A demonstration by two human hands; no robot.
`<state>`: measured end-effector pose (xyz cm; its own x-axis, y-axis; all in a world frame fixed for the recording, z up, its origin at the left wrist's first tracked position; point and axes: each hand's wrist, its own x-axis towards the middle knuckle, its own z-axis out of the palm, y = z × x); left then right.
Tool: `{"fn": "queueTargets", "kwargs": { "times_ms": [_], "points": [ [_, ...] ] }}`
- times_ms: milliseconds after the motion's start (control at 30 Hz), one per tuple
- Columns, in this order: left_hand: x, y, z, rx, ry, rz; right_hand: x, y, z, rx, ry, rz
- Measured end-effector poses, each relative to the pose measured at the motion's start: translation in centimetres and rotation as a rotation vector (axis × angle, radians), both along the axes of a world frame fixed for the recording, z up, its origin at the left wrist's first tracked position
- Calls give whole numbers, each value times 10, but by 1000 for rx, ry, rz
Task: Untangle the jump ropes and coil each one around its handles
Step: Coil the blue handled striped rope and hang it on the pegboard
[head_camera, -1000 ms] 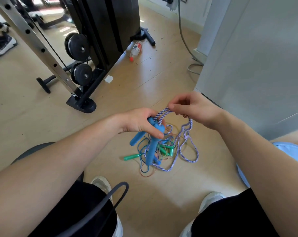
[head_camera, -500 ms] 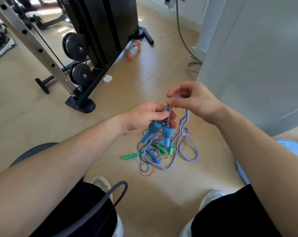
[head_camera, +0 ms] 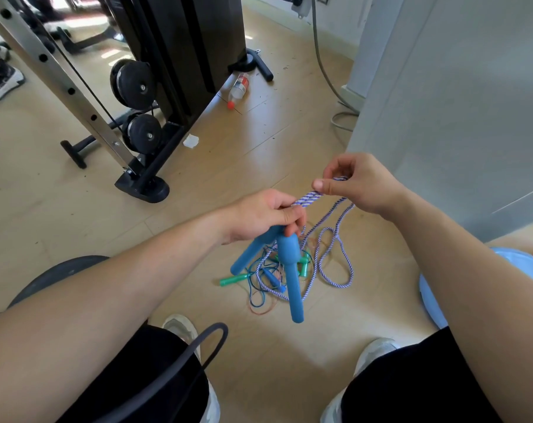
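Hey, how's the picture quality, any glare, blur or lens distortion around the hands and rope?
Head view: even daylight, bright glare on the floor at top left; the left hand gripping the blue handles, the right hand pinching the striped rope, all sharp, no motion blur; the wide-angle lens stretches the forearms at the lower edges.

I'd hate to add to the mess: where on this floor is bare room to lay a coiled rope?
Bare floor lies between the two shoes, and another patch between the machine base and the left arm. It is crowded under the left hand and right hand, where the tangled ropes lie.
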<state>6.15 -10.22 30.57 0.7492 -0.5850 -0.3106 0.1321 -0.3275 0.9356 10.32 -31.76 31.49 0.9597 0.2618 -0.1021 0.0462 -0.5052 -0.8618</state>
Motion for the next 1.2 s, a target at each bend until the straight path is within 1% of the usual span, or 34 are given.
{"fn": "queueTargets", "kwargs": {
  "times_ms": [100, 167, 233, 333, 400, 467, 600, 767, 900, 1033, 1133, 1200],
  "points": [
    [8, 10, 4, -69, 13, 122, -4, 4, -12, -82, 30, 17],
    [11, 15, -1, -100, 38, 207, -7, 12, -19, -180, 89, 73],
    [11, 14, -6, -182, 114, 315, -12, 23, -23, -246, 154, 128],
    [9, 10, -10, -394, 283, 482, -20, 37, -28, -260, 195, 149],
    [7, 7, -11, -471, 360, 522, -24, 41, -30, -294, 191, 157],
    [5, 5, -12, -452, 356, 528, -28, 44, -30, -338, 177, 171],
    [-1, -1, -15, -388, 285, 510, -33, 50, -29, -375, 127, 207],
    [0, -4, -13, -345, 230, 547, -33, 50, -30, -327, 186, 146],
    [5, -2, -11, -316, 166, 578, -35, 51, -29, -302, 208, 157],
    [12, 7, -16, -219, 31, 645, -32, 46, -27, -489, 176, 217],
    [13, 9, -20, -206, 1, 723, -36, 48, -24, -571, 182, 291],
    [14, 7, -21, -212, -16, 737, -40, 53, -23, -618, 177, 338]
  ]
}}
